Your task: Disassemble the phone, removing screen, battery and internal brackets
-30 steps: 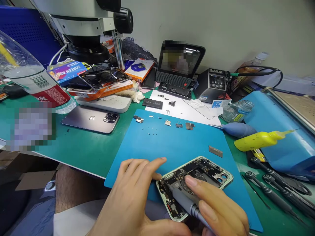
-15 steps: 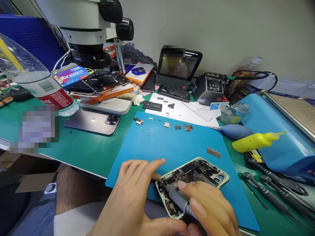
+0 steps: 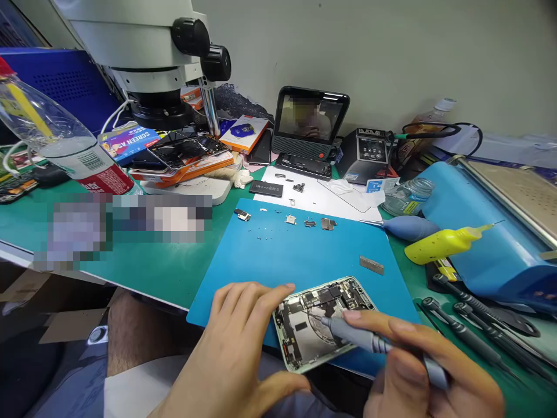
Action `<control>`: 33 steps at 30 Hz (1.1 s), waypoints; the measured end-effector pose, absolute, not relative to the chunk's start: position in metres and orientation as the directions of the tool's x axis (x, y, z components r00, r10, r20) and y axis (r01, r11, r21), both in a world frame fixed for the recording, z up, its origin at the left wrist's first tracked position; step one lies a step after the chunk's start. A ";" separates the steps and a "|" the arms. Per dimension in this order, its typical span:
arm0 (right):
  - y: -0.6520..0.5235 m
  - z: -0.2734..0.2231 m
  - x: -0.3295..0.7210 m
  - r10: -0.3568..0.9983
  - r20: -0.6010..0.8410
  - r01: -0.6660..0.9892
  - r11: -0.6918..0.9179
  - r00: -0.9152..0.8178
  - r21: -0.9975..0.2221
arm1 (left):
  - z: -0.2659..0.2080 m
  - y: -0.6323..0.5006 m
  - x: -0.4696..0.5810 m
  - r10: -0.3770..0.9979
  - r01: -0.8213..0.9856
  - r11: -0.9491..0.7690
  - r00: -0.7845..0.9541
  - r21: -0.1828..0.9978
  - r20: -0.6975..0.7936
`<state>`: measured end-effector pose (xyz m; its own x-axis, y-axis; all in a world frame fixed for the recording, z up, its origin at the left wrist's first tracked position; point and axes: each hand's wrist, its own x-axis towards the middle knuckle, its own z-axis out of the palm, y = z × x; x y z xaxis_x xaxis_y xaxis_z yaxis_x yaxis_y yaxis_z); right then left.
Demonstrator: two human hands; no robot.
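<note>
An opened phone housing (image 3: 315,339) with bare boards and a silver inner plate lies tilted over the front of the blue mat (image 3: 248,255). My left hand (image 3: 230,342) grips its left end, index finger at the far corner and thumb along the near edge. In my right hand (image 3: 448,366) is a grey-handled screwdriver (image 3: 357,335). Its thin shaft points left above the middle of the housing; I cannot tell whether the tip touches. Small metal phone parts, among them a silver bracket (image 3: 290,219), and tiny screws lie along the back of the mat.
More screwdrivers (image 3: 465,334) lie at the right, near a yellow bottle (image 3: 444,245) and a blue air blower (image 3: 409,229). A flat metal strip (image 3: 372,265) rests on the mat. Behind are a battery (image 3: 266,188), a screen device (image 3: 311,119) and a microscope (image 3: 161,93).
My right hand has drawn the screwdriver rightward, from the housing's left part to its middle. The left hand keeps its hold. The housing now shows more of its silver plate.
</note>
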<state>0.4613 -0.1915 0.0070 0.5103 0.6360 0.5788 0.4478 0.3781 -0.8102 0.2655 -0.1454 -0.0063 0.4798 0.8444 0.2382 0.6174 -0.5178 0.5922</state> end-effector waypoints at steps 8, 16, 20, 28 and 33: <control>-0.166 0.011 0.457 0.840 0.317 0.340 0.171 0.441 -0.925 | -0.002 -0.143 0.269 0.875 0.648 -0.454 0.454 0.611 0.169; -0.165 0.009 0.460 0.856 0.266 0.354 0.106 0.444 -0.929 | -0.003 -0.144 0.268 0.880 0.663 -0.449 0.442 0.599 0.171; -0.164 0.012 0.462 0.878 0.222 0.319 0.084 0.423 -0.944 | -0.003 -0.144 0.269 0.878 0.665 -0.456 0.446 0.592 0.176; -0.162 0.017 0.467 0.875 0.181 0.183 0.108 0.450 -0.977 | -0.003 -0.139 0.260 0.844 0.587 -0.495 0.499 0.641 0.195; -0.165 0.011 0.474 0.891 0.197 0.094 0.174 0.408 -0.980 | 0.013 -0.127 0.261 0.837 0.574 -0.506 0.508 0.644 0.205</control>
<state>0.4735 -0.1651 0.0113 0.4078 0.8915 0.1974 0.0944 0.1739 -0.9802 0.2609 -0.1266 0.0134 0.5080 0.8367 0.2046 0.5739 -0.5059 0.6440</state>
